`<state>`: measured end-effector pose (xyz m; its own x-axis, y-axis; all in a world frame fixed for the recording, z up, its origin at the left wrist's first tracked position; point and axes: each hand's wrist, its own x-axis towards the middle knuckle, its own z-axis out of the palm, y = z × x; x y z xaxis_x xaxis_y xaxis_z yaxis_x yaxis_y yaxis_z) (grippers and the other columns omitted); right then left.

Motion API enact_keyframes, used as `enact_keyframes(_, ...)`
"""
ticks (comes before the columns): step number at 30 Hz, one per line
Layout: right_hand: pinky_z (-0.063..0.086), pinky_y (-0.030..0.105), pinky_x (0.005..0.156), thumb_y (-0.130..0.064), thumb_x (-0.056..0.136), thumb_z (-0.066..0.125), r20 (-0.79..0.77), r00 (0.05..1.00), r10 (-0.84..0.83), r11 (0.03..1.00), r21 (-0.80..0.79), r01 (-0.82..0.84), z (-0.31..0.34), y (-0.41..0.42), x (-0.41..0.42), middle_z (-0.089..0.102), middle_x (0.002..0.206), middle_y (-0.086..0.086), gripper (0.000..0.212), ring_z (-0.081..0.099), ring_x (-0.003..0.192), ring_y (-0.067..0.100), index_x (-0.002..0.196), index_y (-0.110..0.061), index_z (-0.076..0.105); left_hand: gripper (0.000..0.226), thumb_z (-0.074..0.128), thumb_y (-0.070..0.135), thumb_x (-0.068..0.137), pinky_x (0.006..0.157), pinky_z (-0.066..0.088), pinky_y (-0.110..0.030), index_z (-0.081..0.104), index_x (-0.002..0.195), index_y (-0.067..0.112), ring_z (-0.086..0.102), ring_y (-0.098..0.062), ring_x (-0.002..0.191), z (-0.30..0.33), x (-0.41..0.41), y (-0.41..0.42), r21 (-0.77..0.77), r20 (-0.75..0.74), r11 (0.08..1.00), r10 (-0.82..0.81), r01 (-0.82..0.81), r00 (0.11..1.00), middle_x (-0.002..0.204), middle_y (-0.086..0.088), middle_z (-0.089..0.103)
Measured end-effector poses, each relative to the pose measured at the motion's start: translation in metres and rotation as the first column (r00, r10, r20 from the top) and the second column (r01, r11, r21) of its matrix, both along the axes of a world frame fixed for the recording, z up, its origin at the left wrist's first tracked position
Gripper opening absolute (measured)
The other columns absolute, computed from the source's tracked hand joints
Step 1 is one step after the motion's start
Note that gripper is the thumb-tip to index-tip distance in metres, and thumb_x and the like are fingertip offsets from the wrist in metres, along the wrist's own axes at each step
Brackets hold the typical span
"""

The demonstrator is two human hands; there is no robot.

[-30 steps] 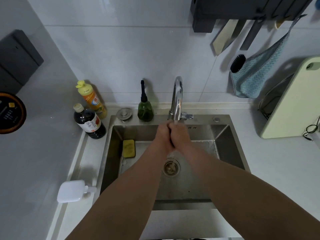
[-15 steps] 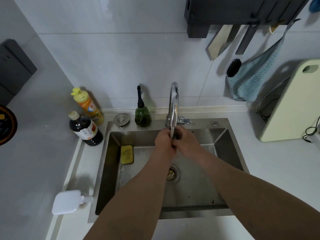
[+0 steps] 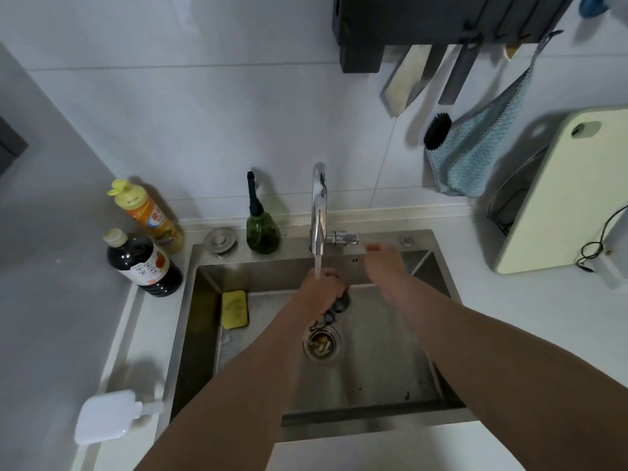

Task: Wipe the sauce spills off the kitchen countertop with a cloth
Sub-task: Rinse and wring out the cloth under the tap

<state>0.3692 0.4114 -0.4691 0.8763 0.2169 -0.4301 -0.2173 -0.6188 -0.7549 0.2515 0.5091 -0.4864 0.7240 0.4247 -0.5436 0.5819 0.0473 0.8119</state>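
- Steel sink (image 3: 390,396), set into a white bench (image 3: 543,317); head view, looking down.
- Chrome tap (image 3: 319,212) at the sink's back edge, water running from its spout.
- Left hand (image 3: 323,290) under the stream, fingers curled round a dark wet cloth (image 3: 339,305) that hangs from the fist above the drain (image 3: 321,345).
- Right hand (image 3: 385,263) just right of the tap, near its side lever (image 3: 343,238); fingers loosely extended, holding nothing.
- Yellow sponge (image 3: 234,309) on the sink floor, left side.
- Green pump bottle (image 3: 262,229) and round metal plug (image 3: 220,240) on the sink's back ledge.
- Dark sauce bottle (image 3: 144,263) and orange bottle (image 3: 149,215) on the bench, left rear corner.
- White bottle (image 3: 108,416) lying on the bench, left front.
- Pale green cutting board (image 3: 564,195) leaning at right.
- Blue towel (image 3: 475,154) hanging on the wall below a dark rack (image 3: 424,18).
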Motion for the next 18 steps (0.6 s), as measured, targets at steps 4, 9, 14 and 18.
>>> enact_keyframes(4, 0.038, 0.022, 0.054, -0.009, 0.081, 0.05, -0.038, 0.992, 0.121, 0.993, -0.001, -0.122, -0.001, 0.011, 0.017, 0.061, 0.096, 0.009, 0.033, 0.055, 0.077, 0.02, 0.109, -0.022, 0.062, 0.018, 0.058, 0.02, 0.089, 0.073, 0.056, -0.039, 0.066, 0.096, 0.006, 0.064, -0.032, 0.09, 0.002, -0.012, 0.009, -0.517, -0.028, 0.808, 0.317, -0.285, 0.948, 0.102, -0.019, 0.067)
enact_keyframes(9, 0.041, 0.022, 0.056, -0.004, 0.092, 0.057, -0.062, 0.986, 0.153, 0.988, -0.027, -0.155, -0.002, 0.036, 0.029, 0.064, 0.102, 0.018, 0.015, 0.054, 0.074, 0.017, 0.104, 0.004, 0.062, 0.053, 0.054, 0.04, 0.092, 0.092, 0.057, -0.053, 0.061, 0.129, 0.003, 0.065, -0.039, 0.117, -0.01, -0.032, 0.025, -0.749, -0.14, 0.506, 0.51, -0.427, 0.849, 0.128, -0.022, 0.068)
enact_keyframes(14, 0.044, 0.033, 0.08, -0.009, 0.09, 0.056, -0.111, 0.981, 0.162, 0.987, 0.014, -0.161, 0.003, 0.048, 0.009, 0.059, 0.125, 0.014, 0.042, 0.053, 0.102, 0.023, 0.131, 0.003, 0.055, 0.052, 0.046, 0.037, 0.098, 0.106, 0.047, -0.06, 0.057, 0.139, 0.007, 0.061, -0.041, 0.124, -0.016, -0.03, 0.027, -0.749, -0.185, 0.416, 0.615, -0.515, 0.766, 0.134, -0.022, 0.065)
enact_keyframes(18, 0.054, 0.049, 0.083, -0.035, 0.084, 0.062, -0.274, 0.956, 0.104, 0.973, 0.227, -0.041, 0.029, 0.033, -0.028, 0.07, 0.101, 0.021, 0.03, 0.067, 0.097, 0.039, 0.098, -0.009, 0.069, 0.026, 0.053, 0.009, 0.098, 0.085, 0.058, -0.046, 0.063, 0.121, 0.002, 0.065, -0.038, 0.111, -0.002, -0.017, 0.009, -0.669, -0.086, 0.524, 0.65, -0.527, 0.755, 0.127, -0.024, 0.066)
